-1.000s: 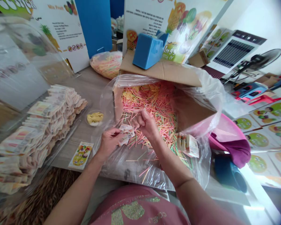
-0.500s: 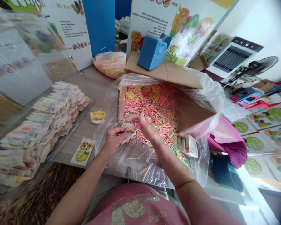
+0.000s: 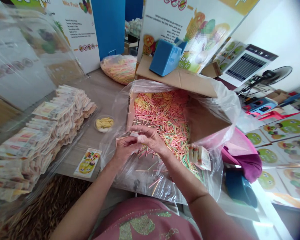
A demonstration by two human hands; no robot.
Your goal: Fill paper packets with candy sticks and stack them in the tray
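Observation:
My left hand (image 3: pixel 123 149) is closed on a small printed packet (image 3: pixel 134 134), which my fingers largely hide. Fingers and thumb of my right hand (image 3: pixel 153 141) pinch at the packet's upper end, close against the left hand. Beneath and beyond them, thin pink, yellow and green candy-like sticks (image 3: pixel 162 113) fill a carton lying on its side, lined with clear plastic (image 3: pixel 120 106). Some loose sticks (image 3: pixel 155 186) lie on the plastic near the table's front edge.
Stacked filled packets (image 3: pixel 47 123) spread along the left. A small bowl of yellow pieces (image 3: pixel 104 123) and a flat printed packet (image 3: pixel 87 162) lie nearer. A blue tape dispenser (image 3: pixel 165 56) stands on the carton (image 3: pixel 202 80). Bundled packets (image 3: pixel 201 156) sit at right, near a pink basket (image 3: pixel 237 143).
My right hand has moved down and left from over the sticks, its fingers now bent in to the packet beside my left hand. The left hand has stayed nearly in place.

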